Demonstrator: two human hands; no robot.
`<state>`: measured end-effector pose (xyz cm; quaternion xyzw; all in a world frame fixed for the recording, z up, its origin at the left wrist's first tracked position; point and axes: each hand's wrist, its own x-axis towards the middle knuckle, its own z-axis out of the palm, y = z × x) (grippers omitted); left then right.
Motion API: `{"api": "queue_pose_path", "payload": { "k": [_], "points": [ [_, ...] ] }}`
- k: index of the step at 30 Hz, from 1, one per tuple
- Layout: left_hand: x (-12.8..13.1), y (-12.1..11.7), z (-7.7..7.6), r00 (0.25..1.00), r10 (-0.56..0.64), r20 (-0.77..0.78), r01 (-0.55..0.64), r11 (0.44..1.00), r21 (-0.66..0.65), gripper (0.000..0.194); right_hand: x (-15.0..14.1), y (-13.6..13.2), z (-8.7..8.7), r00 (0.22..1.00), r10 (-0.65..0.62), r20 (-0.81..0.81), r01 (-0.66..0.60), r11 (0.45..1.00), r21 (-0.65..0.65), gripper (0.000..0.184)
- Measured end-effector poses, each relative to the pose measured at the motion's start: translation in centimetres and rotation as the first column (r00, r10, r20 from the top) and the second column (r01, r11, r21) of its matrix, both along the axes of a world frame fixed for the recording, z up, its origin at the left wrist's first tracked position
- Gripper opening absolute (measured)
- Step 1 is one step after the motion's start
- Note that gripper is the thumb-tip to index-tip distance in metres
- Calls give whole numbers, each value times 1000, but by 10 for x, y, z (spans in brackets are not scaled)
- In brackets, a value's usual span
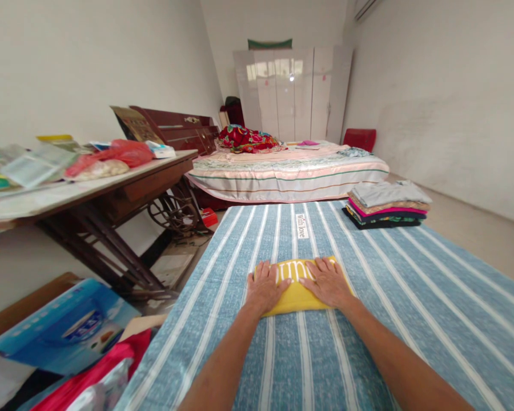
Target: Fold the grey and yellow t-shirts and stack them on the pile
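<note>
A folded yellow garment (pixel 297 291) with white lettering lies on a blue cloth with white stripes (pixel 368 319) spread in front of me. My left hand (pixel 265 285) rests flat on the garment's left part, fingers stretched out. My right hand (pixel 329 281) lies flat on its right part, fingers spread. Both palms press down on the fabric; neither hand grips anything.
A stack of folded clothes (pixel 388 204) sits at the cloth's far right corner. To the left stands a cluttered wooden table (pixel 111 182) with bags, and a blue box (pixel 64 328) below it. A bed (pixel 286 168) and white wardrobe (pixel 291 91) lie beyond.
</note>
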<state>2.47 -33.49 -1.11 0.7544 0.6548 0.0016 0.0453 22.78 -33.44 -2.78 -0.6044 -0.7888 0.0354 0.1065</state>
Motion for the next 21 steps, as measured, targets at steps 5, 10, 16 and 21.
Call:
{"api": "queue_pose_path", "payload": {
  "k": [5, 10, 16, 21],
  "points": [
    [0, 1, -3, 1000, 7, 6, -7, 1000, 8, 75, 0, 0, 1, 1000, -2, 5, 2, 1000, -13, 71],
    [0, 1, -3, 1000, 5, 24, -5, 1000, 6, 75, 0, 0, 0, 1000, -3, 3, 3, 1000, -1, 71],
    [0, -1, 0, 1000, -2, 11, 1, 1000, 23, 74, 1, 1, -1, 1000, 4, 3, -4, 1000, 2, 73],
    [2, -2, 3, 1000, 12, 24, -11, 1000, -19, 74, 1, 1, -1, 1000, 8, 4, -8, 1000, -6, 72]
  ]
}}
